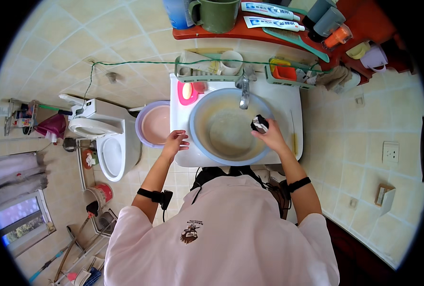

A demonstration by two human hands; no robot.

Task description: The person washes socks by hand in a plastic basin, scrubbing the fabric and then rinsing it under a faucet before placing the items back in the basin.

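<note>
A small black-and-white bundle (259,123), perhaps cloth, is gripped in my right hand (272,136) over the right side of a pale blue plastic basin (194,137). Its exact kind is unclear. My left hand (176,143) holds nothing, its fingers apart, near the left edge of the white washstand (290,107). The basin sits on this washstand, below the metal faucet (245,93). Inside the basin the surface looks yellowish; whether it holds water I cannot tell. At the back left, a bar of soap (187,91) rests on a pink soap dish (180,99).
Green plastic racks (212,78) line the wall behind the faucet, under a taut green cord (137,63). Above hangs a red shelf (212,35) with toothpaste tubes (274,23) and a green mug (219,16). To the left stand a purple-rimmed basin (139,119) and a toilet (112,157).
</note>
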